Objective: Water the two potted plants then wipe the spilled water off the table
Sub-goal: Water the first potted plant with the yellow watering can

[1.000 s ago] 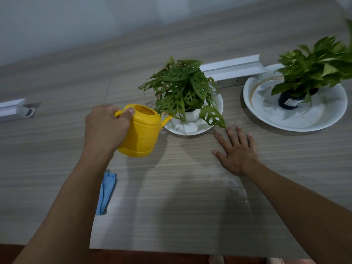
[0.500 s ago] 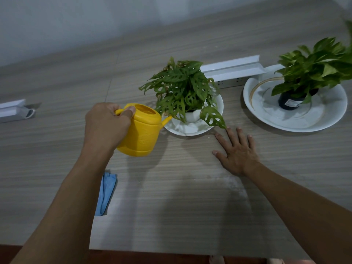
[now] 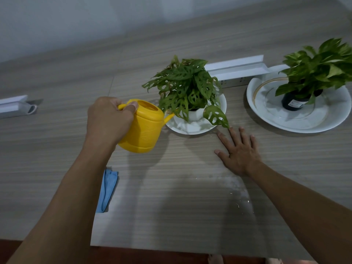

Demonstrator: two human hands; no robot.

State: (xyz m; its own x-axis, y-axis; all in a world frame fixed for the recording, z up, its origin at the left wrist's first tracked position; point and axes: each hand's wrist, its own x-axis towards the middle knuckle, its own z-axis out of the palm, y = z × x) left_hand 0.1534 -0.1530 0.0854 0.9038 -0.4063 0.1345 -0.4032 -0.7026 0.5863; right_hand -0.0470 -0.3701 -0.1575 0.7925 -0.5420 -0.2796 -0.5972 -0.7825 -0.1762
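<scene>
Two potted plants stand on the wooden table (image 3: 57, 145). From the left: a blue cloth (image 3: 108, 189) lies flat, partly under the forearm; the left hand (image 3: 106, 122) has its fingers wrapped around the handle of a yellow watering can (image 3: 142, 128), held tilted with its spout reaching under the leaves of the holey-leaved plant (image 3: 187, 88) in its white saucer (image 3: 190, 127). The right hand (image 3: 239, 152) rests flat on the table, fingers spread, gripping nothing, fingertips just beside that saucer. Farthest right, the second plant (image 3: 320, 67) stands in a large white plate (image 3: 323, 119).
</scene>
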